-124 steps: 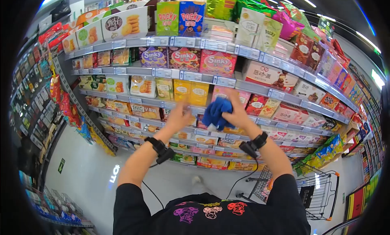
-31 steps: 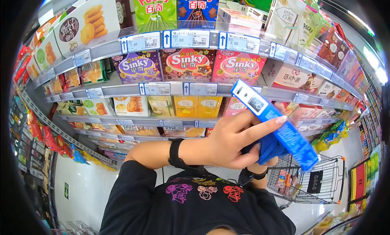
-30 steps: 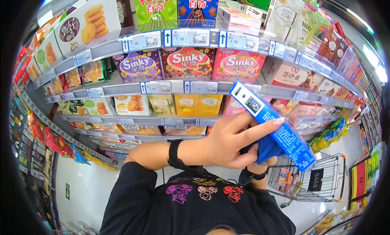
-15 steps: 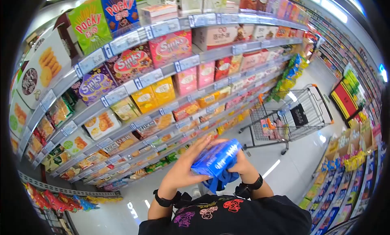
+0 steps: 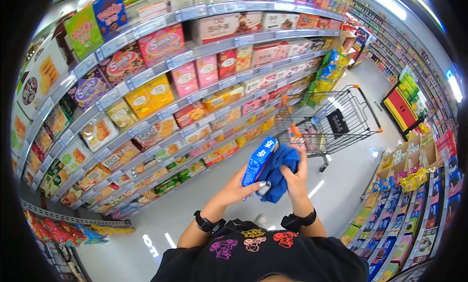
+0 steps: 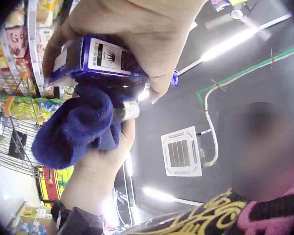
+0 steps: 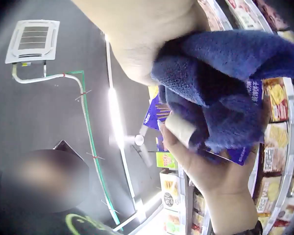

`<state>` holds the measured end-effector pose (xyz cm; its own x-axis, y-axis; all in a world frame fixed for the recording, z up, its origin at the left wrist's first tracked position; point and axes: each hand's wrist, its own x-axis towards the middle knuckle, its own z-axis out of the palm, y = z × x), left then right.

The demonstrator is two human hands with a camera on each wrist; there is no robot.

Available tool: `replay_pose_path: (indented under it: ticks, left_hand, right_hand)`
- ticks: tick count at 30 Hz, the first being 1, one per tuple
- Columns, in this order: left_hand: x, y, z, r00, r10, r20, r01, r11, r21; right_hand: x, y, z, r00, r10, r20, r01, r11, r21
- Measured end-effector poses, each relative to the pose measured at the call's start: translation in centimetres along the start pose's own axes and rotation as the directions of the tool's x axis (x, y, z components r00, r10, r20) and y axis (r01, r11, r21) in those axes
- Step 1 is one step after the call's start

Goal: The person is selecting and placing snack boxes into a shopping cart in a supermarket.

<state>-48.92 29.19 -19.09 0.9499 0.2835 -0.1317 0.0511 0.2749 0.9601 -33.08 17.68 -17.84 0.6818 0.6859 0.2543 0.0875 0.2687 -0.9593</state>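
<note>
My left hand [image 5: 231,190] grips a blue Pocky box [image 5: 258,162] by its edge, thumb on the near side. Right beside it, my right hand [image 5: 297,178] holds a bunched blue cloth [image 5: 279,177], which lies against the box's face. In the left wrist view the box [image 6: 71,63] shows a white label on its narrow end, and the crumpled cloth [image 6: 73,132] hangs under it. A white tag [image 7: 180,128] sticks out of the cloth in the right wrist view, near the left thumb. There the cloth covers most of the box.
Shelves of boxed snacks [image 5: 146,97] run along the left and ahead. Beyond the hands stands a wire shopping cart [image 5: 336,121] with a few items inside. Another snack display [image 5: 390,218] rises on the right, and hanging snack bags [image 5: 58,231] are at lower left.
The left hand, bare at first, has taken hold of the blue box. Box and cloth have come down before the chest, the box now tilted beside the cloth. The view has swung right toward the cart.
</note>
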Motion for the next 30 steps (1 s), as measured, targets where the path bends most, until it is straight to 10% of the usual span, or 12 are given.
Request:
replay_pose_path:
  ticks: [7,13,16,30]
  left_hand:
    - [9.0,-1.5,13.1,0.92,0.199,0.339,-0.22,0.975,0.024]
    - [12.9,-3.4,18.9,0.878,0.31,0.364,-0.416,0.871,0.261]
    - [13.1,-1.1,18.5,0.892,0.288,0.348,-0.394,0.873,0.289]
    - [16.9,0.5,13.9,0.92,0.066,0.387,-0.2,0.927,0.316]
  right_hand:
    - [-2.4,-2.6,-13.5,0.8,-0.462,-0.384,0.213,0.816,-0.537]
    - [-5.1,0.4,-19.1,0.84,-0.334,-0.427,0.234,0.934,-0.27]
    - [-5.9,2.9,-20.4,0.932,-0.126,-0.339,0.053,0.975,-0.216]
    - [1.9,5.6,-20.7,0.957,0.006,-0.289,0.015,0.997,0.072]
